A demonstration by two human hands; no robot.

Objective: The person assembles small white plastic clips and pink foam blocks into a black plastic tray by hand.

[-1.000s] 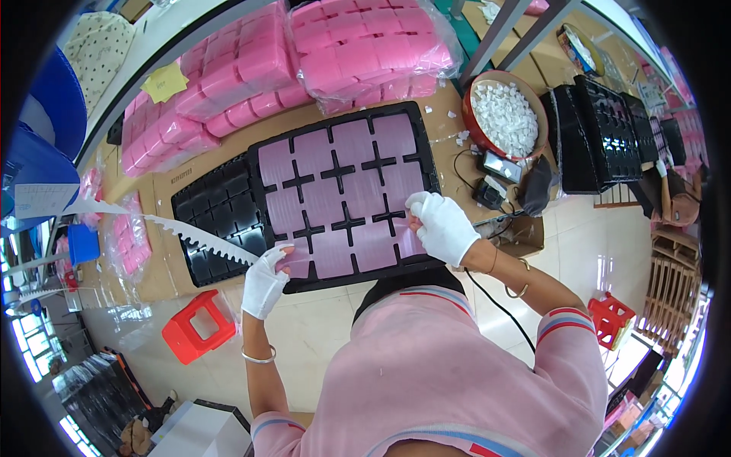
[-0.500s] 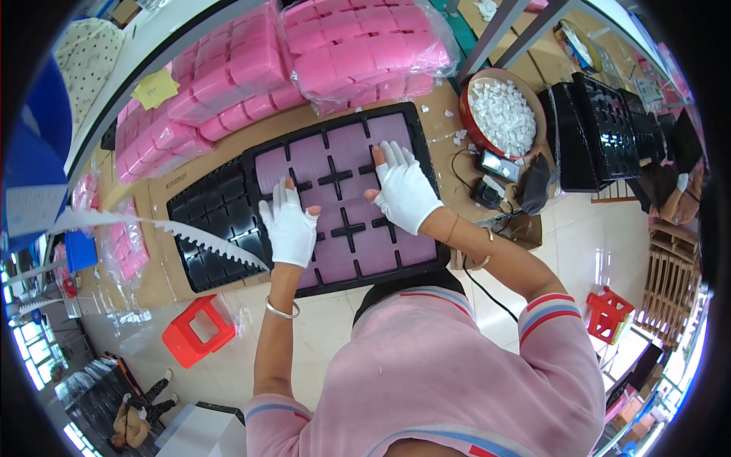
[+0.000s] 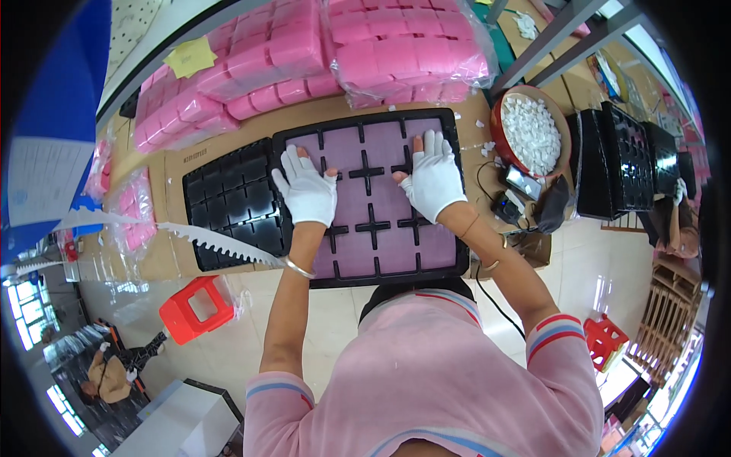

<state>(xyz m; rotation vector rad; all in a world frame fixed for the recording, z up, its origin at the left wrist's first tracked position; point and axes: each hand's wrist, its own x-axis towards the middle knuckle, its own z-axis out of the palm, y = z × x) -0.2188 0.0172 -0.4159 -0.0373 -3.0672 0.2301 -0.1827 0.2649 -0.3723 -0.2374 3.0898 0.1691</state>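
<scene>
A black compartment tray [image 3: 457, 251] lies on the brown table in front of me, its square pockets filled with pale pink pads [image 3: 381, 152]. My left hand [image 3: 308, 190], in a white glove, presses flat on the pads in the tray's left half. My right hand [image 3: 434, 179], also gloved, lies flat with fingers spread on the upper right pockets. Neither hand holds anything. A second black tray [image 3: 228, 202] with empty pockets sits beside it on the left.
Clear bags of pink pads [image 3: 403, 49] are stacked along the table's far side. A red bowl of white pieces [image 3: 529, 133] stands at right, next to stacked black trays [image 3: 620, 164]. A red stool [image 3: 194, 308] is on the floor at left. Another person [image 3: 110, 373] crouches at lower left.
Both hands have moved away from the tray's near edge up to its far half and now lie flat on the pads; the view has tilted closer over the tray.
</scene>
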